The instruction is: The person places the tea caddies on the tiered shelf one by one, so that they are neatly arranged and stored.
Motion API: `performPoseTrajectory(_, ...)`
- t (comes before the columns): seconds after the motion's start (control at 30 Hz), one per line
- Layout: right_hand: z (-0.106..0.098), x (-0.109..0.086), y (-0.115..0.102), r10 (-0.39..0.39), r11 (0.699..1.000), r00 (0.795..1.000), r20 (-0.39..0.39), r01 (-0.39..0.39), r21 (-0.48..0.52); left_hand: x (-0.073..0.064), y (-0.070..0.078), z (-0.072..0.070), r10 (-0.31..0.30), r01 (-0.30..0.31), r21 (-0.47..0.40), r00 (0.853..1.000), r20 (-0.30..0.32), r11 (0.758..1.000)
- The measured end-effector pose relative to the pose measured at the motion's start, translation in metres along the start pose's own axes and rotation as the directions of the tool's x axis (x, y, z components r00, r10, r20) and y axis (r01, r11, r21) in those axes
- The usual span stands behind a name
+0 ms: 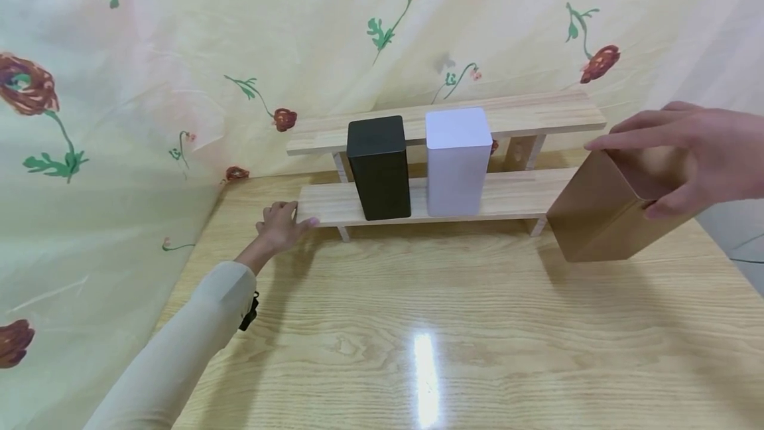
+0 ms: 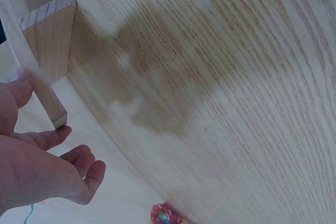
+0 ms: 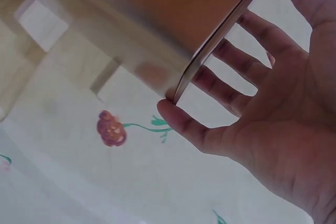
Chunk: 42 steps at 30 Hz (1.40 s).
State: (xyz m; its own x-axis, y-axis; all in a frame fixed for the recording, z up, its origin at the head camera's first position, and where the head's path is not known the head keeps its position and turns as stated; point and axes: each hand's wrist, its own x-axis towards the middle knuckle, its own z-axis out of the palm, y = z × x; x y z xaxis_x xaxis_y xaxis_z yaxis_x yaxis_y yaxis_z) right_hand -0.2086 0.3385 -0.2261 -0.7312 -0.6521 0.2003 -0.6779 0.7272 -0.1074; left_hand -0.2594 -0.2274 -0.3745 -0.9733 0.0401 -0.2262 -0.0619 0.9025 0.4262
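Note:
In the head view, my right hand (image 1: 698,148) holds a tall brown rectangular canister (image 1: 597,217) by its upper end, fingers and thumb spread across the top. The canister leans at the right end of a two-tier wooden shelf (image 1: 525,194); whether its base touches the table cannot be told. The right wrist view shows the fingertips along the canister's rim (image 3: 197,59). My left hand (image 1: 278,225) pinches the left end of the lower board, thumb against one face and index finger at the corner (image 2: 62,120). On that board stand a black canister (image 1: 382,171) and a white canister (image 1: 456,164), upright side by side.
The shelf stands on a light wood-grain table (image 1: 358,310) near its back edge. Behind and to the left hangs a pale flowered cloth (image 1: 322,38). The upper board (image 1: 322,133) runs behind the canisters.

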Motion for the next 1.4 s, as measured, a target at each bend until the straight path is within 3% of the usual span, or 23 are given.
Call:
performPoseTrajectory(0.23, -0.019, 0.018, 0.0, -0.02, 1.0, 0.999, 0.024, 0.02, -0.009, 0.0, -0.001, 0.001, 0.001, -0.001, -0.007, 1.0, -0.002, 1.0)
performPoseTrajectory(0.4, -0.022, 0.027, 0.003, -0.016, 1.0, 0.998, 0.054, 0.016, -0.013, 0.0, -0.001, 0.001, 0.002, -0.002, -0.004, 1.0, -0.006, 1.0)
performPoseTrajectory(0.53, -0.022, 0.035, 0.001, 0.048, 0.999, 0.99, 0.134, -0.046, -0.017, 0.001, -0.002, 0.0, 0.003, -0.003, 0.004, 1.0, 0.0, 1.0)
performPoseTrajectory(0.67, -0.021, 0.043, -0.003, 0.135, 0.991, 0.965, 0.226, -0.134, -0.022, 0.002, -0.003, -0.001, 0.003, -0.003, 0.011, 1.0, 0.007, 1.0)
performPoseTrajectory(0.9, -0.017, 0.058, -0.004, 0.035, 0.995, 0.98, 0.195, -0.053, 0.089, 0.001, -0.004, -0.002, 0.006, -0.006, -0.005, 1.0, 0.022, 1.0)
performPoseTrajectory(1.1, -0.017, 0.074, -0.001, 0.1, 0.989, 0.946, 0.309, -0.129, 0.075, 0.001, -0.004, -0.001, 0.005, -0.005, -0.009, 1.0, 0.015, 1.0)
performPoseTrajectory(1.4, -0.015, 0.09, 0.003, 0.133, 0.983, 0.935, 0.328, -0.167, 0.078, 0.002, -0.004, 0.0, 0.008, -0.008, 0.003, 1.0, 0.009, 1.0)
